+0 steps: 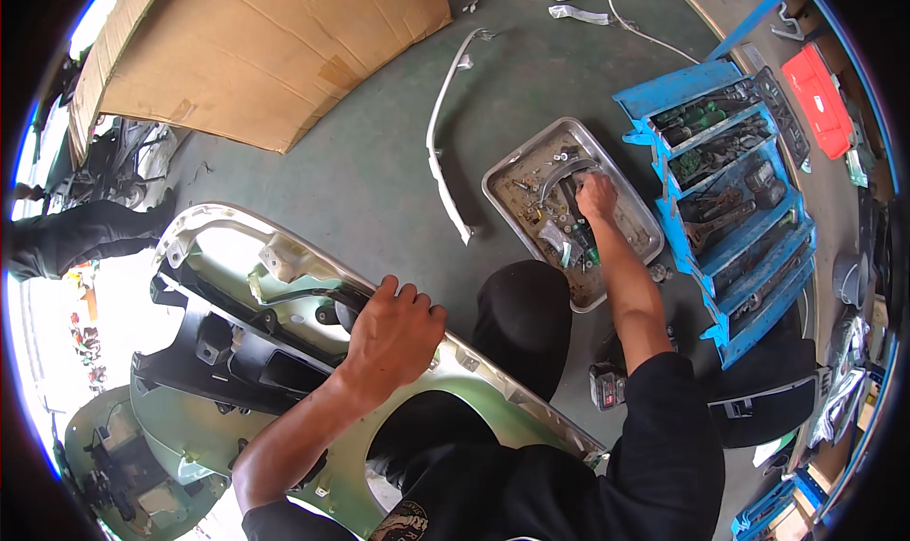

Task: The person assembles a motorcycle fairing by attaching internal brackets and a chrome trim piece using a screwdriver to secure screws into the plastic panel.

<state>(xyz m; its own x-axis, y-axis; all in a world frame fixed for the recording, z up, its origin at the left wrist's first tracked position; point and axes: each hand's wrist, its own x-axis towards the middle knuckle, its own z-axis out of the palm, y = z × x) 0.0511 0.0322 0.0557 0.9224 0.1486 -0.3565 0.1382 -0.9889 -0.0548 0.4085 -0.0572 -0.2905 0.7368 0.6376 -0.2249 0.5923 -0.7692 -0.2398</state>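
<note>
A pale green car body panel (519, 396) with black plastic trim and brackets (216, 337) lies across the lower left, over my legs. My left hand (393, 337) is closed over its upper edge, fingers curled round the rim. My right hand (594, 198) reaches into a steel tray (642, 247) of loose bolts, small hardware and a green-handled tool (590, 252). Its fingers are bent down at a curved grey metal piece (553, 183) and a dark object; what exactly they hold is hidden.
An open blue toolbox (720, 162) stands right of the tray, a cordless tool (607, 385) below it. A white strip (436, 133) lies on the floor near a cardboard sheet (265, 48). At far left is another person's dark-clothed leg (85, 233). A red case (815, 95) sits at right.
</note>
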